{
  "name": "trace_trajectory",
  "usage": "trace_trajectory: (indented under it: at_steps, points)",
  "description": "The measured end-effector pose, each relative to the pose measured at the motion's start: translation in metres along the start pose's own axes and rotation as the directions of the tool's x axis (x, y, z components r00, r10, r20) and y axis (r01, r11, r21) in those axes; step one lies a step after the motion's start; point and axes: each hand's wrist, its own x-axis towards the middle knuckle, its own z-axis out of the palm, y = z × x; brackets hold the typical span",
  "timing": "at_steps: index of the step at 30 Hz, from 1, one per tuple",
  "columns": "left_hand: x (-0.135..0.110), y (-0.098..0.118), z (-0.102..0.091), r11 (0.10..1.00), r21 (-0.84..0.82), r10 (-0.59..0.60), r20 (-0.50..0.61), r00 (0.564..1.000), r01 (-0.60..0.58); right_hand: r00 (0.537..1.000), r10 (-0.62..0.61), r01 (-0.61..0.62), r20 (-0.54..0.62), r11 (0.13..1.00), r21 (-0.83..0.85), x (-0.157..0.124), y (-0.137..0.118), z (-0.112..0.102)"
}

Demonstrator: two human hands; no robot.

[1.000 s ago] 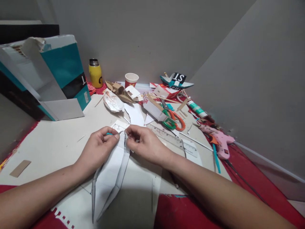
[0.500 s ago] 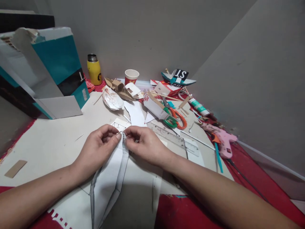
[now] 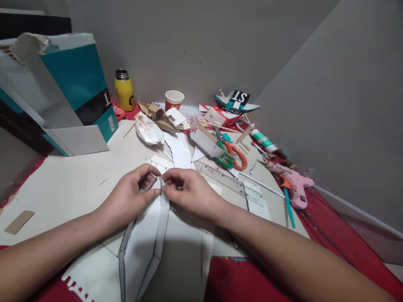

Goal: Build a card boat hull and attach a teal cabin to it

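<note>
Between my two hands is a long white boat-shaped paper piece (image 3: 143, 241) with folded, grey-edged sides, its pointed end facing away from me. My left hand (image 3: 135, 188) is closed on the left side of that far tip, thumb on top. From the right, my right hand (image 3: 185, 188) pinches the same tip, its fingertips nearly touching the left ones. The exact join under the fingers is hidden. Just beyond the fingertips lies a paper with drawn lines (image 3: 157, 163). A clear ruler (image 3: 226, 182) rests to the right of my right hand.
Scissors (image 3: 237, 157) with orange and green handles lie behind the ruler. A pink glue gun (image 3: 294, 184) is at the right. A teal and white carton (image 3: 78, 84) stands at the left, near a yellow bottle (image 3: 125, 94) and a paper cup (image 3: 174, 100). A cardboard strip (image 3: 19, 222) lies at left.
Both hands stay at the paper piece's tip. My left thumb has slid slightly down and toward me, and the piece has tilted a little, its folded left edge showing more.
</note>
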Motion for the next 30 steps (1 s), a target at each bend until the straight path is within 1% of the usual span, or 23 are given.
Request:
trace_trajectory:
  at_steps: [7,11,14,17,20,23,25,27,30]
  points:
    - [-0.001,0.002,0.001,0.998,0.057,0.020,-0.011,1.000,-0.019,0.999,0.038,-0.038,-0.002,0.999,0.004,0.000,-0.005,0.000]
    - [-0.002,0.001,0.003,0.998,0.067,0.023,-0.024,0.999,-0.021,0.999,0.045,-0.046,0.012,0.996,0.078,0.001,-0.005,0.002]
    - [-0.002,-0.001,0.005,0.998,0.056,0.032,-0.016,0.999,-0.031,1.000,0.029,-0.028,-0.007,0.992,0.122,0.002,-0.003,0.003]
    - [-0.002,-0.001,0.007,0.999,0.051,0.017,-0.023,1.000,-0.016,1.000,-0.006,0.008,-0.018,0.995,0.104,0.003,0.001,0.002]
    - [-0.002,0.005,0.003,1.000,-0.029,-0.004,0.006,1.000,0.004,0.998,-0.052,0.054,-0.017,0.994,0.091,0.005,0.003,0.000]
    - [-0.001,0.013,-0.005,0.982,-0.177,-0.049,0.058,0.997,0.059,0.995,-0.080,0.082,-0.063,0.996,0.040,0.006,0.002,-0.005]
    - [0.001,0.017,-0.010,0.957,-0.263,-0.111,0.066,0.992,0.124,0.991,-0.095,0.096,-0.098,0.995,0.001,0.006,-0.001,-0.008]
    - [0.002,0.018,-0.013,0.935,-0.297,-0.177,0.075,0.981,0.192,0.985,-0.116,0.114,-0.131,0.993,-0.025,0.006,-0.003,-0.010]
    - [0.003,0.014,-0.012,0.924,-0.273,-0.245,0.115,0.963,0.268,0.973,-0.144,0.133,-0.180,0.989,-0.071,0.005,-0.005,-0.012]
